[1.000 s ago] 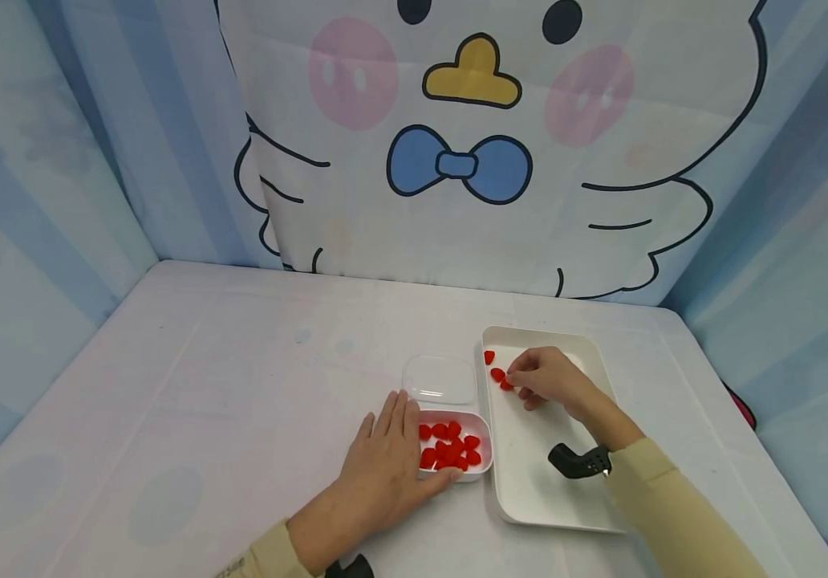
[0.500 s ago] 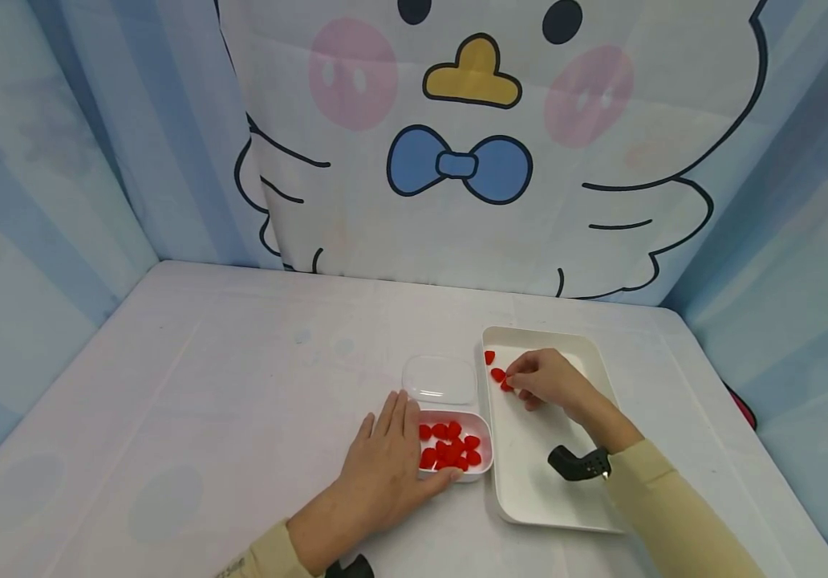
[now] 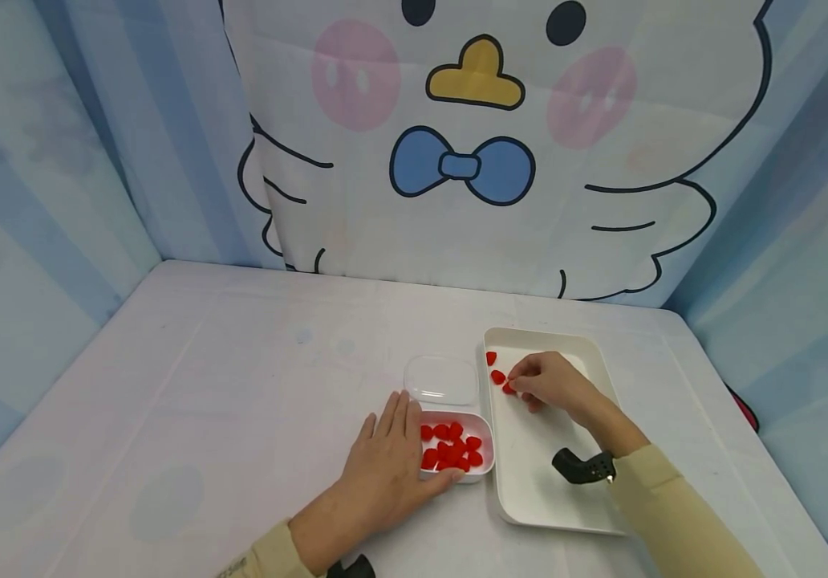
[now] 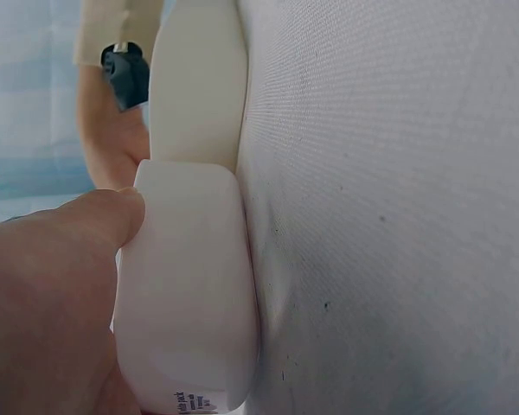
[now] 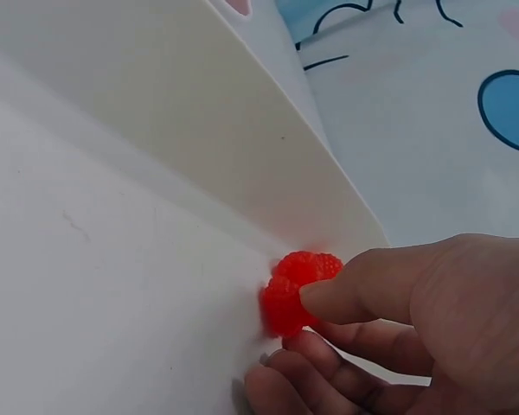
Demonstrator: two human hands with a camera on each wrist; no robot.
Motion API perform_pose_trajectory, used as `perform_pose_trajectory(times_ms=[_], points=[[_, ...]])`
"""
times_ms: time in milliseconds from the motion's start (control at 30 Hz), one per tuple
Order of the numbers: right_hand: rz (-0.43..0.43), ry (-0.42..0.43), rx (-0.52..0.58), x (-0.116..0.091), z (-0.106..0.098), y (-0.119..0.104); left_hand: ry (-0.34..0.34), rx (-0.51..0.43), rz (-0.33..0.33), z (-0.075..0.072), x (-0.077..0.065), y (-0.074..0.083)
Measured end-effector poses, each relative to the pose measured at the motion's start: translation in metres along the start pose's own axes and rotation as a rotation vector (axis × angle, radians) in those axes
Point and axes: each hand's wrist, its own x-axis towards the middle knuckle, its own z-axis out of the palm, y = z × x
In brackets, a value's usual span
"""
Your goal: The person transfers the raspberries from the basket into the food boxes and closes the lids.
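Observation:
My right hand [image 3: 547, 381] is over the far left part of a white tray [image 3: 544, 498]. Its thumb and fingers pinch a red raspberry [image 5: 284, 307], bumpy-skinned, low by the tray wall. Just behind it sit more raspberries [image 3: 497, 376]. My left hand [image 3: 383, 461] rests against a small white box [image 3: 487, 466], fingers straight along its left side and thumb on the near rim. In the left wrist view that thumb lies on the edge of the box, whose outer wall faces the camera. Several raspberries [image 3: 450, 453] lie inside the box.
A clear plastic lid [image 3: 440, 379] lies on the white-covered table [image 3: 241, 385] behind the box. The box stands right beside the tray's left wall. Printed fabric [image 3: 457, 241] with a cartoon bird hangs at the back, and blue curtains [image 3: 38, 201] at the sides.
My right hand stays at the raspberries with only a very slight shift. The left hand and the box hold still. The whole head view has shifted a little.

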Motion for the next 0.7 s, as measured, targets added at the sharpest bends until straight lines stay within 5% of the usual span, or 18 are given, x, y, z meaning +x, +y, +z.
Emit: perform_pose_trajectory(times_ms=[700], points=[[-0.055,0.048,0.007,-0.0033,0.0018,0.0018,0.012,-0.006,0.000,0.0006,0.0004,-0.0001]])
